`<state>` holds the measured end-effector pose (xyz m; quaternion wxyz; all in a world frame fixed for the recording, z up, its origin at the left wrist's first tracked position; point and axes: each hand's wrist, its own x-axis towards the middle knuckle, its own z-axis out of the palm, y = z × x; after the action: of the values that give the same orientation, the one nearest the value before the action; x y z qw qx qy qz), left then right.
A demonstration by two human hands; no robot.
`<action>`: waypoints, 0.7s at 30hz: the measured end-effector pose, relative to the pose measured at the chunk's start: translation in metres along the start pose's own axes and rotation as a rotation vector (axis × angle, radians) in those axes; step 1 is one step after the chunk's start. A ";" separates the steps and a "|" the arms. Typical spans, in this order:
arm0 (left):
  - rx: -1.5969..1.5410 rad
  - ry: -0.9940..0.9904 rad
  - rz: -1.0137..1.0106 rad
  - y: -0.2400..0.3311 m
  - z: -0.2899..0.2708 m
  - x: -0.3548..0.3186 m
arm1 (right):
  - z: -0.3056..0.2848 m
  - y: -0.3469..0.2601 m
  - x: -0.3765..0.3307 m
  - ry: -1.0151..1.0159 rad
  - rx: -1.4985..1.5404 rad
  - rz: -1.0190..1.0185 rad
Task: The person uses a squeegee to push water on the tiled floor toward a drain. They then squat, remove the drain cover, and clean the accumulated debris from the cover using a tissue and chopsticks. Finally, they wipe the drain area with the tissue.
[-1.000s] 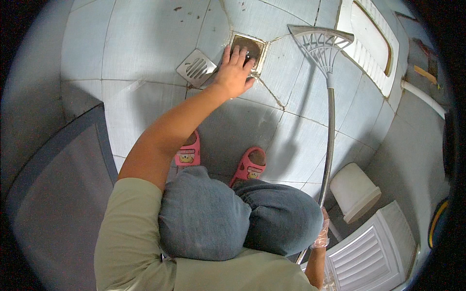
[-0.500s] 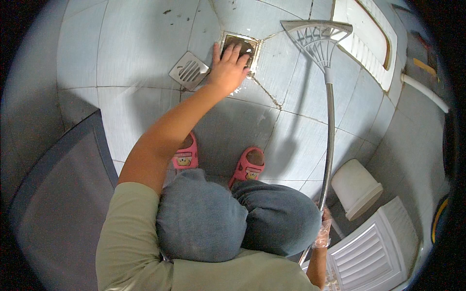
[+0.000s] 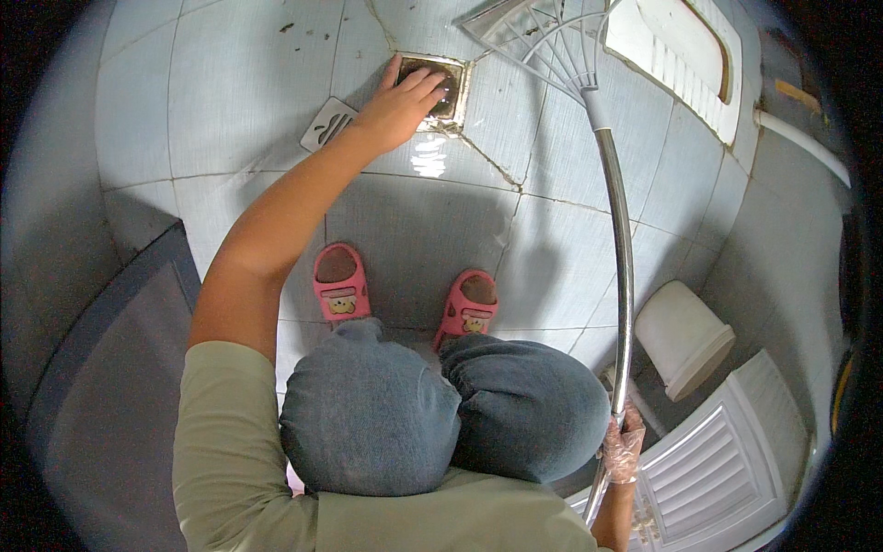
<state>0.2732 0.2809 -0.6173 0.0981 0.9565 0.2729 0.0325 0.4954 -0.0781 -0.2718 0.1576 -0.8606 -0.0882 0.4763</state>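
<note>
My bare left hand (image 3: 394, 114) is stretched over a square floor drain opening (image 3: 458, 109), its fingers apart and the tips above or just inside the dark hole; their exact depth I cannot tell. Beside that wrist lies the slotted metal drain cover (image 3: 324, 124), partly hidden by my forearm. At my right knee, my right hand (image 3: 623, 448) wears a clear plastic glove and is closed around the metal pole of a floor squeegee (image 3: 618, 221). The squeegee's fan-shaped wire head is at the far side, near the top edge of the picture.
A white squat toilet (image 3: 664, 57) is set in the floor at the far right. Nearer on the right are a white bucket (image 3: 679, 333) lying tilted and a white slatted plastic stool (image 3: 713, 465). A dark-framed panel (image 3: 120, 368) stands at left. My feet wear pink sandals (image 3: 342, 293).
The squeegee head has shifted farther away and to the left. My left hand has moved slightly left over the drain, and my forearm now covers more of the drain cover.
</note>
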 end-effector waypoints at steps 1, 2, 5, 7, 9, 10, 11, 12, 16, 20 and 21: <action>0.002 0.002 0.005 0.000 0.000 -0.001 | 0.002 0.000 0.000 0.012 -0.006 -0.022; 0.005 0.004 0.009 0.000 0.001 -0.001 | 0.004 -0.002 0.000 0.018 0.008 -0.002; -0.024 0.016 0.033 -0.001 -0.002 -0.003 | 0.008 -0.010 -0.001 0.045 0.015 0.033; -0.053 0.022 0.028 0.000 -0.004 -0.006 | 0.008 -0.011 0.000 0.072 -0.016 0.021; -0.083 0.027 -0.001 0.002 0.000 -0.015 | 0.006 -0.009 0.001 0.064 -0.040 0.023; -0.103 0.037 -0.010 0.003 0.002 -0.019 | 0.004 -0.008 0.001 0.057 -0.054 0.023; -0.124 0.048 -0.019 0.005 0.004 -0.023 | 0.001 -0.004 0.002 0.055 -0.040 0.001; -0.145 0.058 -0.028 0.005 0.007 -0.027 | -0.001 0.003 0.003 0.052 -0.026 -0.021; -0.126 0.105 -0.051 0.014 0.002 -0.034 | -0.004 0.003 0.003 0.037 -0.070 -0.076; -0.161 0.090 -0.106 0.016 -0.006 -0.038 | -0.004 0.003 0.001 0.049 -0.129 -0.085; -0.166 0.100 -0.107 0.017 -0.008 -0.036 | -0.007 0.010 0.004 0.047 -0.142 -0.105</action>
<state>0.2506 0.2495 -0.6065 0.1650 0.9262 0.3247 0.0972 0.5028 -0.0880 -0.2751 0.1231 -0.8747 -0.1628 0.4396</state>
